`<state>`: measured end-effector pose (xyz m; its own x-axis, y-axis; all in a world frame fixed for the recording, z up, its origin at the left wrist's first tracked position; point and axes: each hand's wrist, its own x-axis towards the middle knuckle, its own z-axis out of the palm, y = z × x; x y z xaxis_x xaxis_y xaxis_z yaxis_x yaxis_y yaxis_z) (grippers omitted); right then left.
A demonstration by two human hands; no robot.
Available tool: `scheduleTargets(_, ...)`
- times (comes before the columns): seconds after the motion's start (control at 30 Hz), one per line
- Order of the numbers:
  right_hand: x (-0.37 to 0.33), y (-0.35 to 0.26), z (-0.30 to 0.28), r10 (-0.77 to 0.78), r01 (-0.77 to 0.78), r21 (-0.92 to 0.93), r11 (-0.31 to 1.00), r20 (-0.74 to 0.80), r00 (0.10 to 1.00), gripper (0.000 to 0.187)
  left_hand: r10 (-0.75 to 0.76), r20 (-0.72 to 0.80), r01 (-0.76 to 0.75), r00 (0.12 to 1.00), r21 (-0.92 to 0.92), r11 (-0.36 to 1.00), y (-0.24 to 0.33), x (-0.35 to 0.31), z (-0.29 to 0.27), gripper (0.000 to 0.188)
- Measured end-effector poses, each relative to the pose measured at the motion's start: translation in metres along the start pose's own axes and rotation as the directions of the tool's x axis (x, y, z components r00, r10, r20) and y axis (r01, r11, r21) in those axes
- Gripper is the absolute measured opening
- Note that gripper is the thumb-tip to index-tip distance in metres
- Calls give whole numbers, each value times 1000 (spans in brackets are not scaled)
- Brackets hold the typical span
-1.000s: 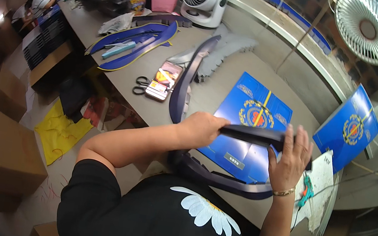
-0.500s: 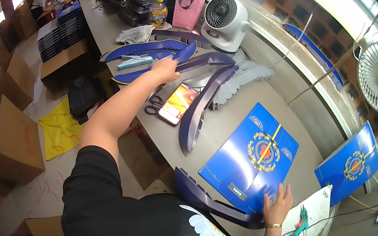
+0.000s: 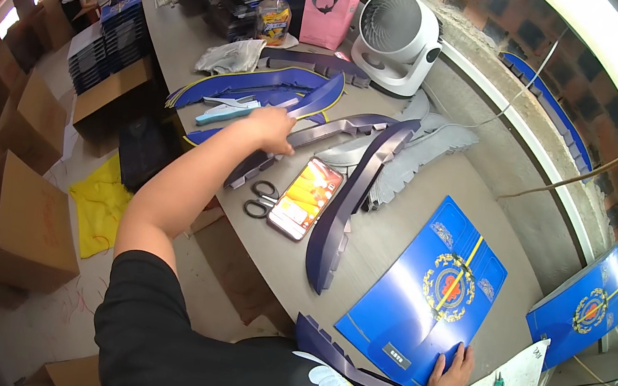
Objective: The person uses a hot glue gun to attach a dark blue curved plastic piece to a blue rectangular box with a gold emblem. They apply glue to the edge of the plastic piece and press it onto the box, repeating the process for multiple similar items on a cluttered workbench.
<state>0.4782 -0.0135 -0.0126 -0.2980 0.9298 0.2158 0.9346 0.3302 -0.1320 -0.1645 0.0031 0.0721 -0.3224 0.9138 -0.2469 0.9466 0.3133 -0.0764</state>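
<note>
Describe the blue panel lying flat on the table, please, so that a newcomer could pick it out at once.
On the grey table, look to the right of the phone, past a dark curved strip. There lies the blue panel, its lower right edge by the right hand. The other panel, further right, stands tilted up; this one lies flat.

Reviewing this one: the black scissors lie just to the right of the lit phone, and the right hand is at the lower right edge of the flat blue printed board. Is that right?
Not quite: in the head view the black scissors lie just to the left of the lit phone. The right hand is at the lower right edge of the flat blue printed board.
</note>
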Motion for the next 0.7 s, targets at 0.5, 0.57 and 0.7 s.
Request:
scheduleTargets(0.5,9,-11,-12,31,-29,-39,999,58,998,58,-108,-480,34,871,-159,987,-139,222,11,65)
scheduleTargets(0.57,8,-12,-12,39,-35,-64,997,65,997,58,-102,-400,64,911,-107,992,-148,237,9,81)
scheduleTargets(0.7,7,-12,-10,21,-15,-79,997,73,997,60,-117,-295,83,948,-126,988,-182,256,8,99)
